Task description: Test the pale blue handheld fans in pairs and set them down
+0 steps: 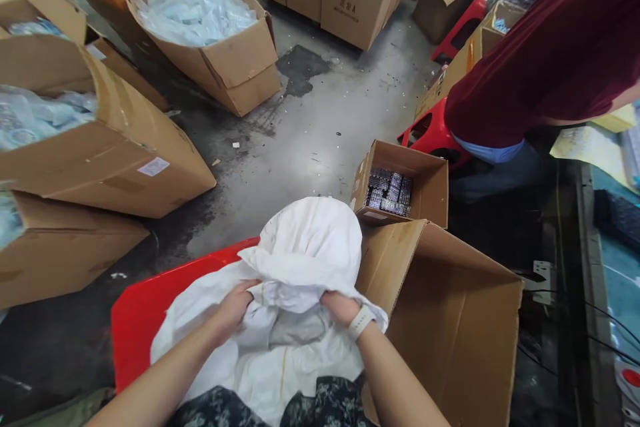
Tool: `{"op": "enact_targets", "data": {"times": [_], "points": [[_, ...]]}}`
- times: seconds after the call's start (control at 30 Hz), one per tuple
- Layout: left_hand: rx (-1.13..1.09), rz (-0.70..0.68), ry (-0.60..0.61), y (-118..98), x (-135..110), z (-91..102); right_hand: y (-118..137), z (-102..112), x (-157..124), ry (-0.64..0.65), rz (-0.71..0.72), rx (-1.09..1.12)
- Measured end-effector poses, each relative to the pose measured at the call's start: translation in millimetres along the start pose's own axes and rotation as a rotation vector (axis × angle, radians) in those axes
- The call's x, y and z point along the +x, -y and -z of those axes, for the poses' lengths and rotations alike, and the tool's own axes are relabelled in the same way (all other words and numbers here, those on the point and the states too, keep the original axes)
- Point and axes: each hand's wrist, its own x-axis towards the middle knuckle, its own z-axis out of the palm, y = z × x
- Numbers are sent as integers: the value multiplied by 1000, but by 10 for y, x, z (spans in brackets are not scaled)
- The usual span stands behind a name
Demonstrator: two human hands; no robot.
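Note:
A large white woven sack [310,233] lies bunched up in front of me, partly over a red plastic stool or bin [135,313]. My left hand [235,307] is closed on a fold of the sack near its mouth. On the other side, my right hand [343,308], with a pale band at the wrist, grips the sack's edge; its fingertips are hidden by the cloth. The sack's opening faces me between both hands, and its inside looks whitish. Just right of the sack stands an open cardboard box [450,327].
A smaller carton [435,190] holds dark shiny packs. Cartons [240,70] of clear plastic bags stand at left, and stacked boxes [350,13] at the back. A person in a maroon top [525,60] sits on a red stool [435,130] at right, beside a workbench [615,247].

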Motion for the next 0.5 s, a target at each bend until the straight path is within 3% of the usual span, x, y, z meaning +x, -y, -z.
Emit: {"op": "enact_targets", "data": {"times": [0.13, 0.2, 0.23, 0.33, 0.43, 0.5], "points": [[-99, 51, 412, -445, -386, 448, -86, 749, -131, 113, 75, 218], [-149, 67, 492, -726, -446, 652, -57, 1041, -83, 111, 86, 283], [-226, 66, 497, -870, -439, 712, -15, 1136, -37, 88, 83, 299], [-628, 6, 334, -1252, -321, 676, 219, 1218, 61, -79, 41, 272], [-799, -15, 223, -1486, -181, 474, 582, 1086, -105, -304, 9, 174], [-890, -12, 170, -1562, -117, 392, 855, 910, -370, -365, 54, 110]]}}
